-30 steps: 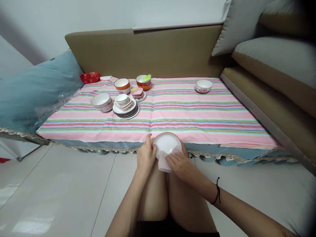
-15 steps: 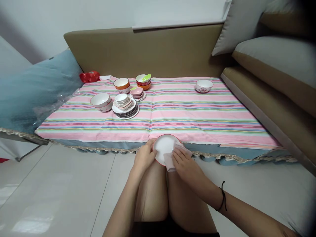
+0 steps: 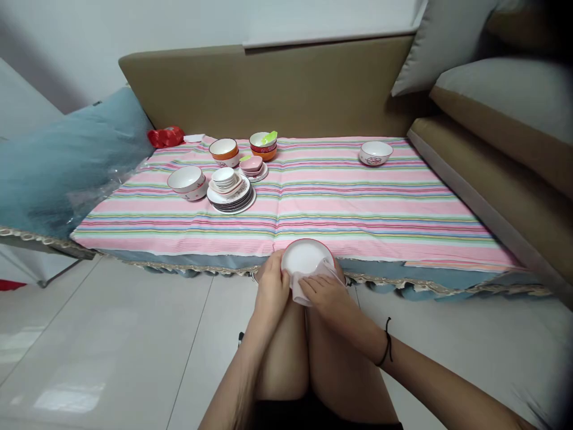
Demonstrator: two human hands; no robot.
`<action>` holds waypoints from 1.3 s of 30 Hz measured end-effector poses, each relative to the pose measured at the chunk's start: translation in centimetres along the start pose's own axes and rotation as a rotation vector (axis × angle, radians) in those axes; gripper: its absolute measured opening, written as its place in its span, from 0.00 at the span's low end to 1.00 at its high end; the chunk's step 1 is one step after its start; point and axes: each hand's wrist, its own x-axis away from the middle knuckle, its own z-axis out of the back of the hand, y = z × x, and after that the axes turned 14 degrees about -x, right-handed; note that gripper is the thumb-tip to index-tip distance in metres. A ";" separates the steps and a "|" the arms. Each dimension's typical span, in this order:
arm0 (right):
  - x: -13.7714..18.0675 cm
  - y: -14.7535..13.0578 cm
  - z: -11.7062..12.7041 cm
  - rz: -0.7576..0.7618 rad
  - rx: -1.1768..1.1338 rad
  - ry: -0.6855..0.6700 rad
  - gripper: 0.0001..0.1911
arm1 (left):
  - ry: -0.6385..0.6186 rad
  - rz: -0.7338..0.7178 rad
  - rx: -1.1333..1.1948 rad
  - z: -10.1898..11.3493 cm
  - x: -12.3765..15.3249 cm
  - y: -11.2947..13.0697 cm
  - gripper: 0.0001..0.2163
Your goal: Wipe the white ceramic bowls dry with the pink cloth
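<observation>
White with a red rim, a shallow plate (image 3: 304, 254) at the lower centre of the frame sits in the fingers of a person's left hand (image 3: 272, 283), curled around its left edge, thumb at the rim. Close together and slightly bent, the fingers of the right hand (image 3: 329, 297) hold a pale cloth (image 3: 301, 294) against the plate's near side; that thumb is hidden. A dark cord bracelet (image 3: 387, 345) circles the right arm (image 3: 416, 364). Beyond, on a pink striped cover (image 3: 331, 206), stacked plates (image 3: 231, 203) and stacked bowls (image 3: 188, 184) stand left of centre; a lone bowl (image 3: 376, 153) stands upper right.
</observation>
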 end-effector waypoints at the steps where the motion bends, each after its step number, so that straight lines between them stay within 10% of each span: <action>1: 0.1 0.4 0.4 0.013 0.008 -0.004 0.12 | -0.026 -0.029 -0.002 0.5 -0.5 0.1 0.23; 10: 0.6 0.5 0.5 0.096 0.005 0.034 0.11 | -0.102 0.101 0.050 1.1 -0.9 0.2 0.22; 19: 1.3 1.0 0.8 0.146 0.070 0.032 0.11 | -0.263 -0.160 -0.029 2.5 -2.4 0.5 0.29; 27: 0.0 0.6 0.5 0.127 0.016 0.086 0.09 | -0.018 0.059 0.050 -0.2 -0.7 0.1 0.24; 34: 1.5 -0.3 -0.3 0.129 0.012 -0.003 0.13 | -0.292 -0.130 0.019 3.0 -2.7 0.4 0.27; 39: 2.0 0.5 -0.2 0.094 0.026 0.031 0.14 | -0.089 -0.042 0.060 1.2 -1.4 0.7 0.24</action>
